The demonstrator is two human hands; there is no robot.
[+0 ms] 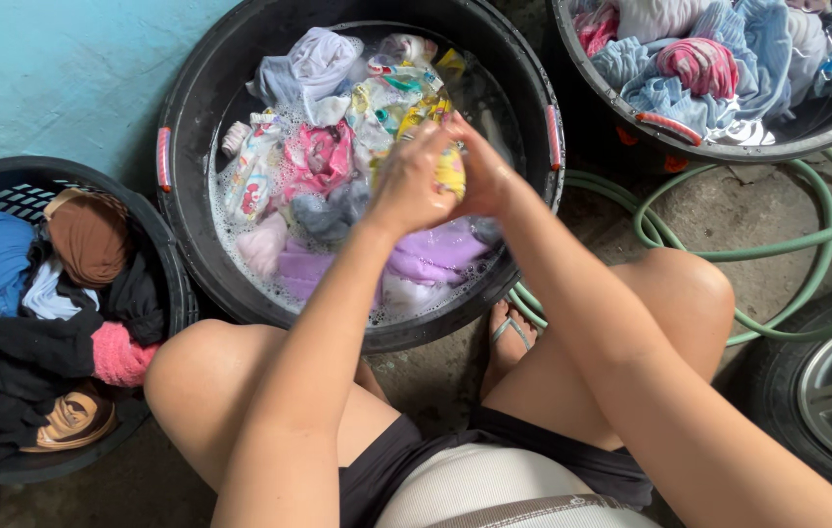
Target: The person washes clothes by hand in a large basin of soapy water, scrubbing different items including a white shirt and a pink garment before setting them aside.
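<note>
My left hand (406,186) and right hand (482,176) press together around a small yellow patterned wet cloth (450,171), held above the round black plastic tub of soapy water and soaking clothes (362,332). Wet and soapy, it could slip onto the dirty concrete floor (729,215), I judge.

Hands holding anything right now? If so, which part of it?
Both. The left hand and right hand press together around a bunched yellow patterned cloth over the soapy black tub; which part they grip cannot be told.
</note>
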